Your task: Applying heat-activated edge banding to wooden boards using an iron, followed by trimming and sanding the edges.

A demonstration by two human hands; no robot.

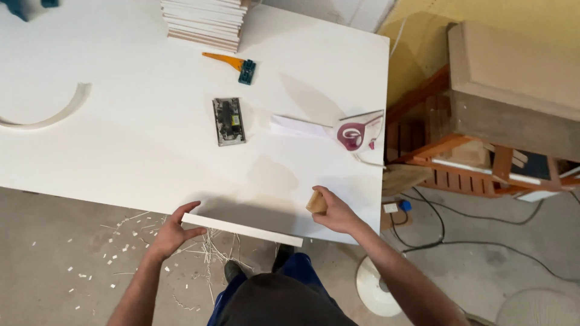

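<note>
My left hand (171, 232) grips the left end of a long white strip (241, 229) held along the front edge of the white table (151, 157). My right hand (334, 212) holds a small wooden block (316, 203) on the table top near the strip's right end. Both forearms reach up from the bottom of the view.
On the table lie a grey flat device (229, 121), an orange-handled scraper (232, 63), a clothes iron (356, 133), a stack of white boards (204, 23) and a curved white offcut (54, 115). Shavings litter the floor (121, 253). Wooden racks (471, 151) and cables stand to the right.
</note>
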